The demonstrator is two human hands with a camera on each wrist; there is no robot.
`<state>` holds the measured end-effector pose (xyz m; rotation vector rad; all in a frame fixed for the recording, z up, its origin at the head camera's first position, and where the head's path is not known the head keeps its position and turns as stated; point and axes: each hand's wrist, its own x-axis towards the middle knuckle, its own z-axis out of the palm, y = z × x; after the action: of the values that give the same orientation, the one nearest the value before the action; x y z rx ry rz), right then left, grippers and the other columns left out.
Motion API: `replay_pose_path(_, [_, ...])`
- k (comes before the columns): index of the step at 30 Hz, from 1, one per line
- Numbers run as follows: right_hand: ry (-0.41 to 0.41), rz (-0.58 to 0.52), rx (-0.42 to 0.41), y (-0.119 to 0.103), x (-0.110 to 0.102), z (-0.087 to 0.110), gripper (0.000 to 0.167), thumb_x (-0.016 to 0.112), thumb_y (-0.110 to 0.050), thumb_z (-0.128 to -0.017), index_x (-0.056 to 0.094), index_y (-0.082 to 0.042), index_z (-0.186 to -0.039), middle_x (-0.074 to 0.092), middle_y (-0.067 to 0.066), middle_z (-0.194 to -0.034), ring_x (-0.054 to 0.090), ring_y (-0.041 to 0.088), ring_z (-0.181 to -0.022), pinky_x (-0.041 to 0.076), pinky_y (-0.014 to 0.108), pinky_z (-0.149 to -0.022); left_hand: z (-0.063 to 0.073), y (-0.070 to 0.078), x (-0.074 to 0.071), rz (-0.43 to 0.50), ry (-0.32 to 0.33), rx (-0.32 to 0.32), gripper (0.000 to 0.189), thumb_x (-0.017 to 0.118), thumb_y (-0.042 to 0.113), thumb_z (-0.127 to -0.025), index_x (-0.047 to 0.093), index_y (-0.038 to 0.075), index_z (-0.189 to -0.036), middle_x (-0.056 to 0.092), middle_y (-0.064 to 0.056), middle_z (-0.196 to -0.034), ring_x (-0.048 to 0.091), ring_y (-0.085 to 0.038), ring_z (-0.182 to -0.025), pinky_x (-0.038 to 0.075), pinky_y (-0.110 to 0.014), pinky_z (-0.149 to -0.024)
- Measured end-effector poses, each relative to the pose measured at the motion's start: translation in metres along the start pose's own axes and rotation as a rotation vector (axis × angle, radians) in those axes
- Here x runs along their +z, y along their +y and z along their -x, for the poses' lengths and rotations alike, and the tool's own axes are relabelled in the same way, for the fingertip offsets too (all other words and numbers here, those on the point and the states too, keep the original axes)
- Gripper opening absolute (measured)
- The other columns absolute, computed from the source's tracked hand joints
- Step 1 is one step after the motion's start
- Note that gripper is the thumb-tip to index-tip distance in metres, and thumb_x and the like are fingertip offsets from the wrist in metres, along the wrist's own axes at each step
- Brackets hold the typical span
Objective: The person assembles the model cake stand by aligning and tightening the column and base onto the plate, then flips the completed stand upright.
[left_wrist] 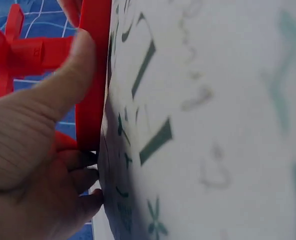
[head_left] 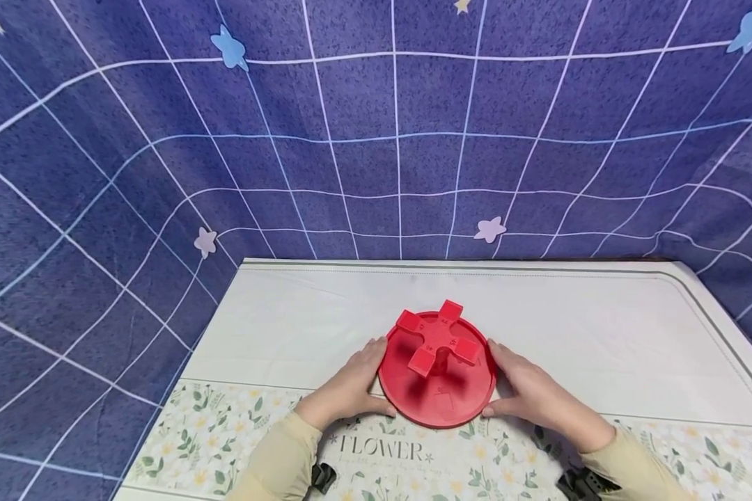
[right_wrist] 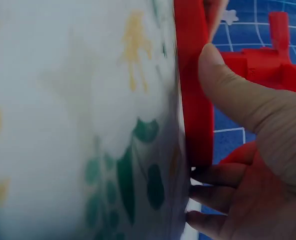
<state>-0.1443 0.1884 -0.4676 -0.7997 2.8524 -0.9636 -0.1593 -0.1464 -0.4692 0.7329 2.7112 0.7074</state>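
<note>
A red plastic stand stands upright on the table: a round, rimmed base [head_left: 407,398], a short post [head_left: 440,363] and a cross-shaped top [head_left: 439,334] with several square-ended arms. My left hand [head_left: 352,384] holds the left edge of the base, its thumb at the near side and its fingers round the far side. Opposite it, my right hand [head_left: 529,388] holds the right edge in the same way. In the left wrist view the thumb [left_wrist: 70,80] lies against the red rim [left_wrist: 90,120]. The right thumb [right_wrist: 228,85] touches the rim [right_wrist: 195,115] in the right wrist view.
A white tablecloth [head_left: 313,313] with a flowered band and the printed word "FLOWER" [head_left: 382,447] covers the table. Behind and at the sides hangs a blue curtain [head_left: 363,167] with a grid and stars. Black straps [head_left: 322,479] show at the wrists.
</note>
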Motion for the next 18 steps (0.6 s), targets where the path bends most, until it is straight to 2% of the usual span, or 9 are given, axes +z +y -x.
replay_pose_path(3, [0.009,0.012,-0.018,0.004,0.002,-0.003,0.113,0.091,-0.041,-0.061,0.036,0.014,-0.143,0.044,0.030,-0.143,0.042,0.045,-0.131,0.039,0.057,-0.102,-0.003,-0.002,0.000,-0.068,0.045,0.028,0.117,0.086,0.046,-0.068,0.022,-0.003,-0.153,0.027,-0.017,-0.157,0.021,-0.032,-0.146,0.022,-0.046,-0.116])
replay_pose_path(8, [0.022,0.025,-0.010,0.005,0.004,-0.005,0.117,0.092,-0.044,-0.057,0.037,0.013,-0.143,0.047,0.027,-0.141,0.047,0.041,-0.129,0.042,0.053,-0.101,-0.005,-0.003,0.002,-0.118,0.075,0.013,0.116,0.088,0.046,-0.066,0.027,-0.002,-0.152,0.032,-0.017,-0.155,0.028,-0.030,-0.144,0.025,-0.044,-0.115])
replay_pose_path(12, [0.044,-0.021,0.018,0.003,0.001,-0.003,0.117,0.093,-0.044,-0.057,0.037,0.012,-0.143,0.050,0.025,-0.139,0.049,0.041,-0.126,0.043,0.054,-0.100,-0.001,-0.001,0.000,-0.064,0.098,-0.007,0.116,0.088,0.047,-0.065,0.027,0.003,-0.153,0.032,-0.014,-0.155,0.029,-0.030,-0.143,0.026,-0.044,-0.115])
replay_pose_path(18, [0.088,-0.085,0.040,-0.009,-0.015,0.002,0.110,0.092,-0.036,-0.061,0.037,0.005,-0.146,0.053,0.024,-0.137,0.052,0.042,-0.124,0.047,0.054,-0.095,0.008,0.003,-0.014,0.046,0.147,0.029,0.115,0.087,0.048,-0.065,0.026,0.010,-0.155,0.031,-0.007,-0.157,0.028,-0.024,-0.144,0.030,-0.043,-0.113])
